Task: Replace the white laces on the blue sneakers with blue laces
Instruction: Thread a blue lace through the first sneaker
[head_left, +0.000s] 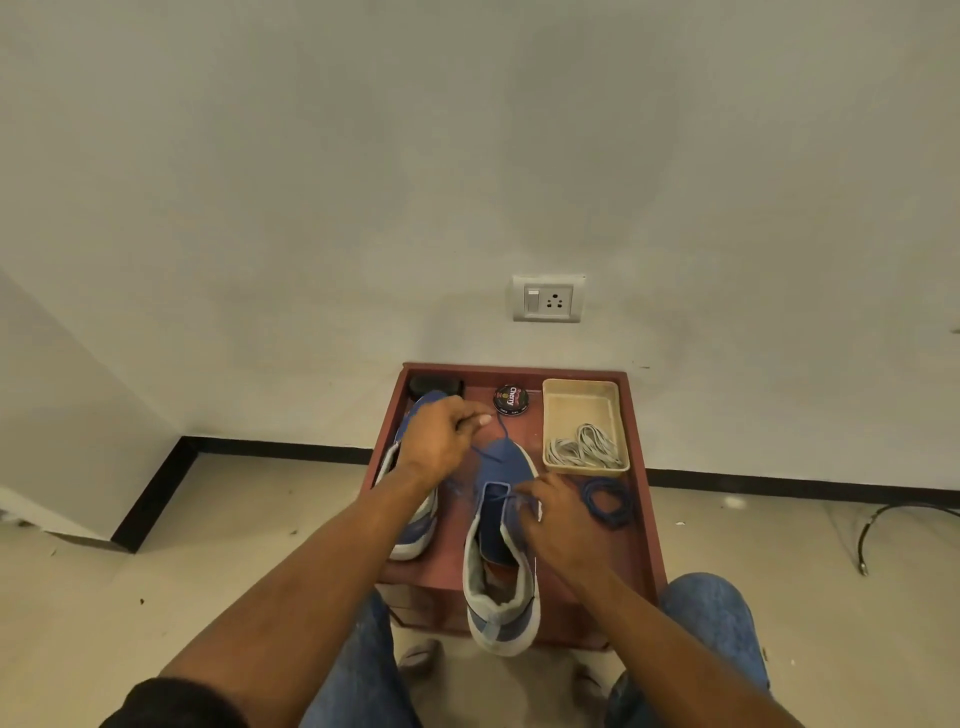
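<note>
A blue lace ran through the front eyelets of the near blue sneaker, which lay toe-away on the red wooden stool. The left hand pinched one lace end, raised above the toe; the right hand pinched the other at the eyelets. White laces lay in a beige tray, beside a coiled blue lace, a second sneaker and a polish tin.
</note>
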